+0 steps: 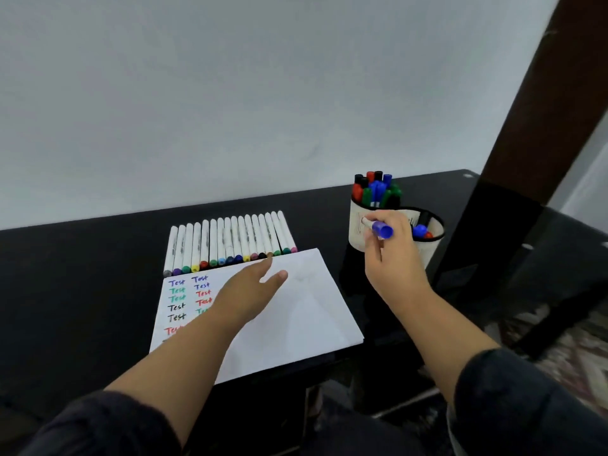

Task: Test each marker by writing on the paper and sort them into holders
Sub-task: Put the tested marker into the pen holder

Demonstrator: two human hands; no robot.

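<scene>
Two columns of the word "Test", in purple, green, black and red, are filling the left part of the paper (296, 311), which is lying on the black table (82, 291) in front of me; its right half is blank. Judging by that, I am partway through the task. At twelve o'clock from the paper, touching its far edge, a row of white markers (230, 241) with coloured caps is lying side by side, seemingly waiting to be tested. At two o'clock from the paper, two pale holders are standing just beside each other. In the far holder (357, 215), a bunch of markers is standing upright, so plenty of sorting looks done. The near holder (434, 238) is showing only a few caps, one blue, one red.

My left hand (250, 291) is reaching out over the paper, fingers straight and relaxed, grasping nothing; I cannot tell whether it is touching the sheet. My right hand (391, 255) is hovering in front of the holders, fingers curled around a blue marker (378, 228) with its cap on. I judge it is heading into a holder.
</scene>
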